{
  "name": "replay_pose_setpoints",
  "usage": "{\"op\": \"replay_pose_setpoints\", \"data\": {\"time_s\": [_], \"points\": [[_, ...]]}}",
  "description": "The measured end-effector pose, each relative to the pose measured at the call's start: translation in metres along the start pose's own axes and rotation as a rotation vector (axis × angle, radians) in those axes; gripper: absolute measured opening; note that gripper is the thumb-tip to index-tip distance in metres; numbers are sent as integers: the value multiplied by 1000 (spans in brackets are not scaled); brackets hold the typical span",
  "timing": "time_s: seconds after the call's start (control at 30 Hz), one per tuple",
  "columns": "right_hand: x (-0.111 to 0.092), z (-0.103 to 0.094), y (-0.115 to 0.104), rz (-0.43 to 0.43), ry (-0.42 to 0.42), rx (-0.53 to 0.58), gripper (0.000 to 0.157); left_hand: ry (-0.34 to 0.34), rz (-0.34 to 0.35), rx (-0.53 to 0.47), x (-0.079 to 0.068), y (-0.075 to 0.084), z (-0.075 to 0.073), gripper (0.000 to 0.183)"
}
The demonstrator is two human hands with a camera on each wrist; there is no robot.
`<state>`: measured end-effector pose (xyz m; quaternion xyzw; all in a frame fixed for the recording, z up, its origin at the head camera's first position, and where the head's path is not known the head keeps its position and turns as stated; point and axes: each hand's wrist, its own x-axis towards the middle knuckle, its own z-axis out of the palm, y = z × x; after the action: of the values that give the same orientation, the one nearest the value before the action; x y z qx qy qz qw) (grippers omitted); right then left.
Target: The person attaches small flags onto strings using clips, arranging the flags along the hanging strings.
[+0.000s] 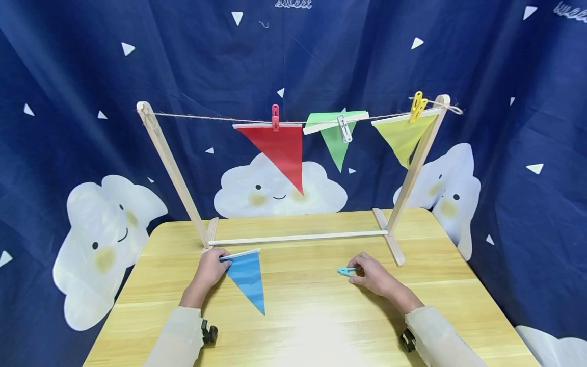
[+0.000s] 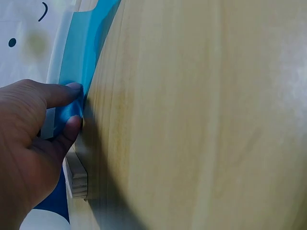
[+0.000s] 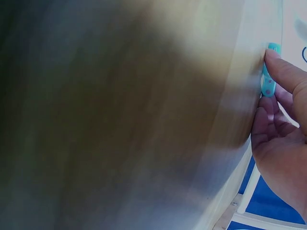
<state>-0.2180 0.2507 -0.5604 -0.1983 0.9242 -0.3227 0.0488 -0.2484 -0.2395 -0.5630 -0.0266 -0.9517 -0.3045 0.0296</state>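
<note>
My left hand (image 1: pixel 212 267) pinches a blue triangular flag (image 1: pixel 249 278) by one end of its white top strip, and the flag's tip points toward me. The left wrist view shows thumb and finger on the blue cloth (image 2: pixel 76 48). Over the right part of the table, my right hand (image 1: pixel 372 275) pinches a light blue clothespin (image 1: pixel 345 271) between thumb and fingers. A string (image 1: pixel 197 117) holds a red flag (image 1: pixel 284 148) with a red clothespin (image 1: pixel 275 118), a green flag (image 1: pixel 337 148) with a white clothespin (image 1: pixel 344 129), and a yellow flag (image 1: pixel 405 135) with a yellow clothespin (image 1: pixel 417 108).
The string is tied between a left wooden post (image 1: pixel 171 168) and a right wooden post (image 1: pixel 419 163). A white rod (image 1: pixel 298 238) joins their feet low across the wooden table (image 1: pixel 302 290). Behind hangs a dark blue curtain (image 1: pixel 192 61) with cloud prints.
</note>
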Motion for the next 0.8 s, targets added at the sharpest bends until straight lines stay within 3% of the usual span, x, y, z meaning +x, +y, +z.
{"op": "replay_pose_setpoints", "data": {"time_s": [0.53, 0.8], "points": [[-2, 1, 4, -38, 3, 0, 17, -17, -18, -103, -2, 1, -5, 6], [-5, 0, 1, -81, 7, -12, 15, 2, 19, -190, -5, 3, -8, 7]]}}
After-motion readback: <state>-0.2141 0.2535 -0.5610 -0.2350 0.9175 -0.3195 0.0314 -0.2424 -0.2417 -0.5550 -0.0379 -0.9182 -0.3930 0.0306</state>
